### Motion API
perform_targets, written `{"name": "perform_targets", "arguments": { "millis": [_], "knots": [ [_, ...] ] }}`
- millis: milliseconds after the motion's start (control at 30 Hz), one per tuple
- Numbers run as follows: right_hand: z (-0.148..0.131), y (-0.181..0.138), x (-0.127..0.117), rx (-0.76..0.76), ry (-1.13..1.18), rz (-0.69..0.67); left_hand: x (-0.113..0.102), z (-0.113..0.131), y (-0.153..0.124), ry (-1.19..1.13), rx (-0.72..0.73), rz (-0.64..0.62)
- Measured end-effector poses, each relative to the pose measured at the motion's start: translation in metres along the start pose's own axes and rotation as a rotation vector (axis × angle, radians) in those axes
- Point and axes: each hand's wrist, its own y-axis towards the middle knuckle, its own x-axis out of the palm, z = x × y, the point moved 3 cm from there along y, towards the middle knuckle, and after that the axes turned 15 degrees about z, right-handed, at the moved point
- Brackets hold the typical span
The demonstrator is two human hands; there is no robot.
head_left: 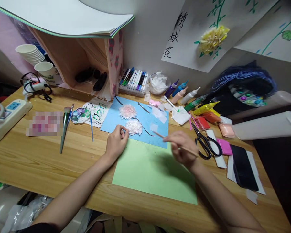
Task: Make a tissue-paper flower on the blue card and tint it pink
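A thin wooden stick [189,151] is held in my right hand [183,147], its far end over the blue paper [109,121] near a small white paper square [153,127]. My left hand [117,142] rests at the blue sheet's front edge with its fingers curled closed. Its fingertips are beside a fluffy white paper flower [134,127]; whatever they pinch is hidden. Just behind sits a pale pink paper flower [127,111]. Dark curved lines mark the blue sheet, and more white squares [160,115] lie at its right. A light green sheet [150,171] lies in front.
Black scissors [206,145], a phone [244,166] and clay packets [202,123] lie on the right. Paint bottles [179,95], a tissue bowl [159,83] and markers [135,79] line the back. Brushes [66,127], a paint palette [80,115] and a power strip [12,111] are left.
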Motion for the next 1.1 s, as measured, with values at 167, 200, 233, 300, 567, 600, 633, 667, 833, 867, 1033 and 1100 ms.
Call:
{"name": "perform_targets", "arguments": {
  "millis": [167, 200, 233, 300, 567, 600, 633, 667, 833, 867, 1033, 1100],
  "knots": [
    [-0.014, -0.020, 0.046, -0.078, 0.075, -0.219, -0.003, -0.001, 0.004, 0.128, 0.005, 0.022],
    [-0.012, -0.023, 0.052, -0.066, 0.069, -0.219, -0.003, -0.002, 0.005, 0.163, 0.016, 0.022],
    [-0.010, -0.026, 0.057, -0.053, 0.063, -0.222, -0.003, -0.002, 0.005, 0.198, 0.029, 0.021],
    [-0.005, -0.031, 0.064, -0.044, 0.046, -0.240, -0.003, -0.003, 0.006, 0.257, 0.056, 0.011],
    [0.003, -0.036, 0.073, -0.031, 0.024, -0.275, -0.001, -0.005, 0.006, 0.339, 0.090, -0.029],
    [0.003, -0.036, 0.074, -0.033, 0.026, -0.277, -0.001, -0.005, 0.006, 0.344, 0.092, -0.030],
    [0.004, -0.036, 0.074, -0.036, 0.027, -0.281, 0.000, -0.005, 0.006, 0.348, 0.091, -0.032],
    [0.005, -0.036, 0.075, -0.038, 0.026, -0.287, 0.000, -0.005, 0.006, 0.351, 0.090, -0.035],
    [0.008, -0.030, 0.079, -0.011, 0.022, -0.293, 0.000, -0.004, 0.006, 0.357, 0.080, -0.051],
    [0.008, -0.028, 0.081, 0.010, 0.015, -0.287, 0.000, -0.004, 0.006, 0.361, 0.076, -0.056],
    [0.013, -0.012, 0.090, 0.218, -0.054, -0.261, 0.001, -0.003, 0.008, 0.376, 0.048, -0.076],
    [0.018, -0.005, 0.097, 0.335, -0.095, -0.266, 0.001, -0.003, 0.008, 0.382, 0.046, -0.081]
  ]
}}
